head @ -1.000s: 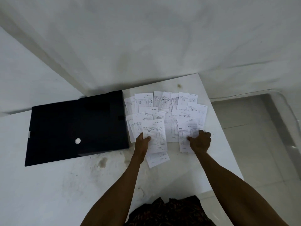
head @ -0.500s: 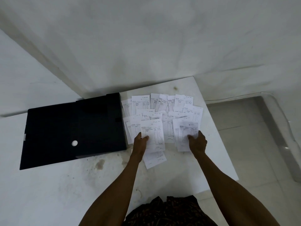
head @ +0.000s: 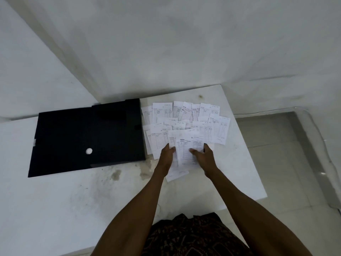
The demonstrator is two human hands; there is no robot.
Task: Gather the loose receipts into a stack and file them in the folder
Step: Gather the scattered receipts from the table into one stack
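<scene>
Several white printed receipts (head: 186, 122) lie spread and overlapping on the right half of a white table (head: 73, 200). A closed black folder (head: 86, 137) with a white round snap lies flat to their left. My left hand (head: 167, 156) pinches the lower left edge of a receipt in the front row. My right hand (head: 204, 157) holds another receipt (head: 188, 150), thumb on top, and lays it over the one in my left hand. One more receipt (head: 177, 174) pokes out under my wrists.
The table ends at a right edge (head: 247, 150), with tiled floor (head: 276, 137) below and a raised curb beyond. A white wall rises behind the table. Brownish stains (head: 115, 174) mark the tabletop in front of the folder.
My right hand has carried its receipt leftward until it overlaps the receipt held by my left hand. The two hands are now close together. The view has tilted slightly.
</scene>
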